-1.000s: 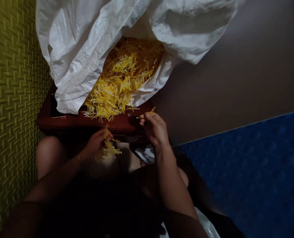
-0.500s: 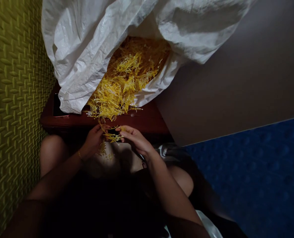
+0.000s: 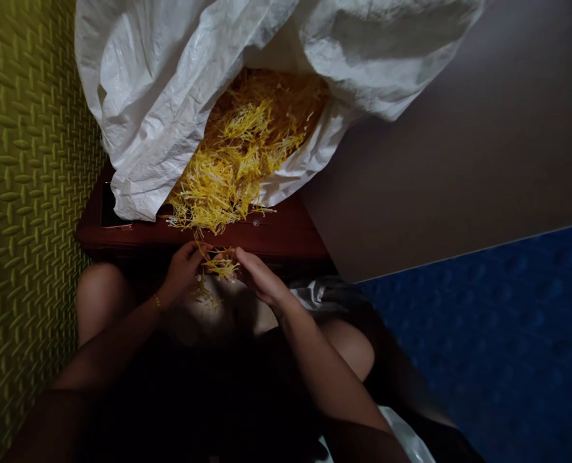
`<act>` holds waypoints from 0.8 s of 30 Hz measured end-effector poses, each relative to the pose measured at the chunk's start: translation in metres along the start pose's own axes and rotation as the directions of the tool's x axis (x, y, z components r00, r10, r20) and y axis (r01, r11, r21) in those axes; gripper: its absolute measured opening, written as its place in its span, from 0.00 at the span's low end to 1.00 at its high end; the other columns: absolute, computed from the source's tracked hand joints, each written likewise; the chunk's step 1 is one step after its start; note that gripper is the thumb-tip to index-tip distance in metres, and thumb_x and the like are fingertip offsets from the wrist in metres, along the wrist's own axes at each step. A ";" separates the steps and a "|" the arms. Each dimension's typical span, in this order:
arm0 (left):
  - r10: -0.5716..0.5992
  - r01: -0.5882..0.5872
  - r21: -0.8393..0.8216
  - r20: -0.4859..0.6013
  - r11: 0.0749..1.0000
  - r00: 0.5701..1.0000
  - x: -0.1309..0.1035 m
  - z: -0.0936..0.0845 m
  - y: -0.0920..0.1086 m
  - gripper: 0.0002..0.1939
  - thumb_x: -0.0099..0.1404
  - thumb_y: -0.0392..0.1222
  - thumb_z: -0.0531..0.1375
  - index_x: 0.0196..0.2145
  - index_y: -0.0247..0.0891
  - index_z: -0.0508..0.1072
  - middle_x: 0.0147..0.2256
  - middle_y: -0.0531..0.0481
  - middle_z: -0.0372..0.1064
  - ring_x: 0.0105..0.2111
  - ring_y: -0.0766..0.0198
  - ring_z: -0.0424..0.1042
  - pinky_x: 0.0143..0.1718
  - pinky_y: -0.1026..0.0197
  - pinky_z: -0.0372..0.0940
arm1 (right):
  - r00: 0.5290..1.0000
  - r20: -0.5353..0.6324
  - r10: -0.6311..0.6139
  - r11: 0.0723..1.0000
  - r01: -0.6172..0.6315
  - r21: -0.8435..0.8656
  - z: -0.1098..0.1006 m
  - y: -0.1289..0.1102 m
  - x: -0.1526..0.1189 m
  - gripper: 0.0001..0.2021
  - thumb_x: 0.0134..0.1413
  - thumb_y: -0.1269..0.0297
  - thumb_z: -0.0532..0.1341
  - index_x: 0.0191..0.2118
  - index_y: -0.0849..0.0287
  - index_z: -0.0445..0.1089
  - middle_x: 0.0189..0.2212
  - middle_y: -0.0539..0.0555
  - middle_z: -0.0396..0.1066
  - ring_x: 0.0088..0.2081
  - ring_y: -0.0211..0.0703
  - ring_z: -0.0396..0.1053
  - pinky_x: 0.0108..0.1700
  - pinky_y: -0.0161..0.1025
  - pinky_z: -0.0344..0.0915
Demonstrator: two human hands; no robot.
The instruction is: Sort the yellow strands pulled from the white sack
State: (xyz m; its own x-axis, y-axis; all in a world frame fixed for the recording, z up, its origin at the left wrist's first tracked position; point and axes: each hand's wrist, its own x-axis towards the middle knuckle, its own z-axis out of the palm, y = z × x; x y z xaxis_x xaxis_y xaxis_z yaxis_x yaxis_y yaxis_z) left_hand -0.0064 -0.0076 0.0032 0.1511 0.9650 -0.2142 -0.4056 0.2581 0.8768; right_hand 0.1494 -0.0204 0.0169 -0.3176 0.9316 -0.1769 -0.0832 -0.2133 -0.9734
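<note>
Above my lap, both hands hold thin yellow strands with pale tips (image 3: 221,265); they look like artificial flower stamens, though the dim light hides detail. My left hand (image 3: 186,269) is closed in a pinch on the left end of the bunch, and a few strands dangle beneath it. From the right, my right hand (image 3: 259,273) grips the same bunch between thumb and fingers. Just beyond my hands, a large heap of the same yellow strands (image 3: 218,183) spills out of a white woven sack (image 3: 144,128).
The sack rests on a dark red, low surface (image 3: 286,231). A dark phone-like slab (image 3: 115,209) lies at its left end. Yellow textured matting (image 3: 30,180) is on the left, a grey-brown panel (image 3: 450,167) on the right, and a blue surface (image 3: 498,321) below that.
My right hand has shifted slightly left and its fingers have closed in on the strands. My left hand has stayed nearly in place. The view has drifted slightly.
</note>
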 end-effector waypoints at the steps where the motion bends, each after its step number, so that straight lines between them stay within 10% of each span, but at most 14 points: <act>1: 0.010 -0.010 0.017 -0.004 1.000 1.000 0.000 0.000 -0.001 0.14 0.51 0.46 0.63 0.31 0.33 0.69 0.25 0.56 0.63 0.23 0.73 0.64 0.24 0.69 0.62 | 1.000 0.001 0.001 1.000 -0.001 0.005 0.002 0.000 0.000 0.21 0.49 0.44 0.56 0.34 0.58 0.72 0.29 0.51 0.69 0.26 0.34 0.61 0.29 0.34 0.59; 6: 0.022 -0.021 0.022 -0.019 1.000 1.000 0.001 0.000 -0.003 0.10 0.54 0.42 0.61 0.32 0.33 0.70 0.23 0.56 0.65 0.22 0.74 0.65 0.25 0.70 0.62 | 0.998 -0.051 -0.041 0.998 0.039 -0.048 0.007 0.001 0.003 0.14 0.37 0.54 0.68 0.27 0.59 0.68 0.23 0.47 0.66 0.26 0.33 0.60 0.30 0.32 0.57; 12: -0.226 0.231 -0.059 0.079 0.971 0.971 -0.006 0.000 0.007 0.15 0.58 0.38 0.58 0.43 0.31 0.66 0.29 0.47 0.72 0.25 0.69 0.71 0.31 0.63 0.66 | 0.959 -0.264 -0.101 0.992 0.117 0.044 0.002 0.004 0.010 0.15 0.38 0.52 0.66 0.25 0.58 0.66 0.20 0.46 0.61 0.21 0.32 0.55 0.24 0.32 0.53; 18: -0.137 0.134 0.042 0.069 0.990 0.988 -0.002 0.001 0.000 0.40 0.50 0.37 0.64 0.58 0.41 0.51 0.29 0.53 0.73 0.17 0.74 0.65 0.20 0.69 0.57 | 0.938 -0.310 -0.156 0.986 0.168 0.013 0.007 0.005 0.010 0.15 0.38 0.52 0.66 0.25 0.58 0.65 0.20 0.46 0.61 0.21 0.32 0.54 0.24 0.32 0.53; 24: -0.214 0.208 0.053 0.197 0.977 0.957 -0.001 -0.003 -0.008 0.25 0.49 0.47 0.64 0.44 0.34 0.66 0.17 0.61 0.58 0.13 0.78 0.51 0.16 0.70 0.44 | 0.943 -0.246 -0.223 0.974 0.202 -0.108 0.009 0.008 0.008 0.12 0.42 0.54 0.64 0.27 0.57 0.66 0.22 0.47 0.63 0.23 0.33 0.57 0.28 0.33 0.55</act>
State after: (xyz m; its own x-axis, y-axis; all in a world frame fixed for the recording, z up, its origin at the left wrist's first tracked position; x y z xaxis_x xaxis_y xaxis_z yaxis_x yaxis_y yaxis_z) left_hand -0.0066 -0.0105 -0.0047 0.4086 0.8592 -0.3080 -0.3174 0.4501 0.8346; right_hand 0.1373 -0.0172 0.0095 -0.0490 0.9987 0.0140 -0.0430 0.0119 -0.9990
